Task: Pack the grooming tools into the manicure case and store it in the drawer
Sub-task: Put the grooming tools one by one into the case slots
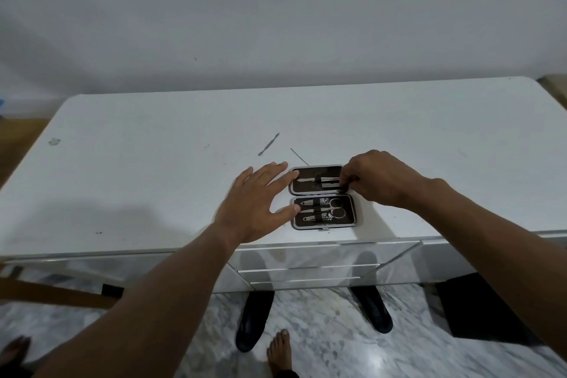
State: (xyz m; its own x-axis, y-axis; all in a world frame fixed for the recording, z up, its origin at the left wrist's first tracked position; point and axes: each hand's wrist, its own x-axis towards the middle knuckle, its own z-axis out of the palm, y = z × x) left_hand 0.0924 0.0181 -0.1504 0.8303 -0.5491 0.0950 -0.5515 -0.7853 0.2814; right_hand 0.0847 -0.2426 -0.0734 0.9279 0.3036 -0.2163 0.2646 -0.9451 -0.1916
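The manicure case (349,213) lies open on the white cabinet top (153,181), dark lining up. Its near half holds scissors (336,208) and two clippers under an elastic strap. Its far half holds slim metal tools. My right hand (376,179) pinches the right end of a thin tool (329,185) lying in the far half. My left hand (256,207) rests flat with fingers spread, fingertips touching the case's left edge. A cuticle pusher (268,144) and a thin needle-like tool (299,156) lie loose on the top, behind the case.
Closed drawers (306,270) sit in the cabinet front below the case. A wall stands behind the cabinet. Black shoes (253,321) and my bare feet are on the marble floor. A wooden piece (55,291) lies at lower left.
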